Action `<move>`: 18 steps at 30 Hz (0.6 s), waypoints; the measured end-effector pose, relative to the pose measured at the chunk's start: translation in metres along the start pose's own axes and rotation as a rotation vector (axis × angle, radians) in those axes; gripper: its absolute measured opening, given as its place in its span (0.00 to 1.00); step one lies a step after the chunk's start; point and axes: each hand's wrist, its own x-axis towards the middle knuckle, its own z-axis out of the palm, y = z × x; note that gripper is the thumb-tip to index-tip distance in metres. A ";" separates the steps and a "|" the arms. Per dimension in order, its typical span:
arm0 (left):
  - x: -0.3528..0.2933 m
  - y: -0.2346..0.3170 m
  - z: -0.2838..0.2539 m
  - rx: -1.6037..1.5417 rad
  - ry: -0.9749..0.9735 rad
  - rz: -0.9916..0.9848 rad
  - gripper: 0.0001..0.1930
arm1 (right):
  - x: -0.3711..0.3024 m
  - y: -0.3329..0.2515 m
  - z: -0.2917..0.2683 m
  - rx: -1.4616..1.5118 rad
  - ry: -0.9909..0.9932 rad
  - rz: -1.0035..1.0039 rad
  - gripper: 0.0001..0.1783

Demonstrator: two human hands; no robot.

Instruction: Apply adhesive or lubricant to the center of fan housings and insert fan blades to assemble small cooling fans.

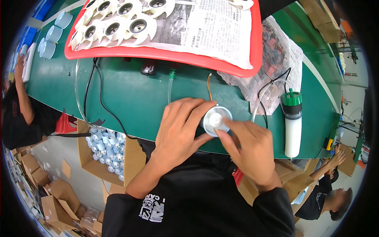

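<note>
Cups (pixel 47 50) in pale blue stand far left on your green tabletop (pixel 134 98), then comes a carton (pixel 135 160) of small parts, your left hand (pixel 177 128), fingers gripping a round silvery housing (pixel 215 119) by the near edge, your right hand (pixel 252 146), fingers narrowed over its rim, pinch unclear, and a green-capped syringe (pixel 293 128).

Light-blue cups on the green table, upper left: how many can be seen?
4. The top cup; the second cup below and left of it; the lowest cup under that; and the fourth cup, partly behind the lowest. More could be hidden.
</note>
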 end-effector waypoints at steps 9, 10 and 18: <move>0.003 0.000 0.000 -0.109 0.043 -0.018 0.42 | -0.022 0.022 -0.012 0.486 0.231 0.239 0.09; 0.003 0.001 0.000 -0.128 0.099 -0.007 0.44 | -0.024 0.025 0.001 0.568 0.265 0.318 0.07; -0.011 -0.009 0.013 -0.565 0.203 -0.143 0.46 | -0.036 -0.009 0.030 0.757 0.023 0.299 0.36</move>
